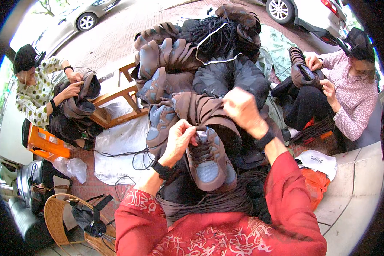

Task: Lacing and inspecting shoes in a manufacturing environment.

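A brown and light-blue shoe upper (209, 167) rests on my lap, toe pointing toward me, with dark laces crossing its front. My left hand (181, 138) pinches the upper near the top of its tongue, fingertips closed. Raised above the far side of the upper, my right hand (244, 110) is curled into a fist and slightly blurred; whatever it grips does not show. Under the upper, a thick bundle of dark laces (196, 205) lies across my lap. Just beyond my hands, a nested row of brown uppers (205, 109) reaches out from the pile.
A big heap of brown and black uppers (170, 55) fills the middle, topped with black laces (211, 36). One person (34, 89) handles uppers at left beside a wooden frame (123, 100); another (354, 85) at right holds an upper. An orange stool (47, 143) and wicker chair (57, 217) stand left.
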Demonstrator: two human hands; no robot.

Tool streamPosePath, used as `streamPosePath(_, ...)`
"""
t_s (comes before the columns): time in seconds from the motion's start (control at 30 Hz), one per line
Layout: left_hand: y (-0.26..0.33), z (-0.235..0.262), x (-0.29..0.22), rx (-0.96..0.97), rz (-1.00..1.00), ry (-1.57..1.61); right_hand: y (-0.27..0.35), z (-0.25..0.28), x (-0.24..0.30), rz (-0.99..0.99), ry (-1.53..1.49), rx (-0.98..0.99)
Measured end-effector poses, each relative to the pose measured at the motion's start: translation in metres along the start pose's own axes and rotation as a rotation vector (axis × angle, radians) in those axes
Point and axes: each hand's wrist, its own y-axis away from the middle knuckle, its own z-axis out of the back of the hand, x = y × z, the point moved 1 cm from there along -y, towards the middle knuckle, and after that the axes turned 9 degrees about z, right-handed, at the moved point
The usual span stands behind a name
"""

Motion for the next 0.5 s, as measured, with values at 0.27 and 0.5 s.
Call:
streamPosePath(0.27, -0.005, 0.002, 0.006, -0.103, -0.219, -0.671, -0.024, -0.002, -0.028, -0.842, -1.053, -0.349)
streamPosePath(0.5, -0.015, 0.011, 0.009, -0.082, 0.087, -0.008, 0.02, -0.037, -0.008, -0.566, -0.69, -0.148)
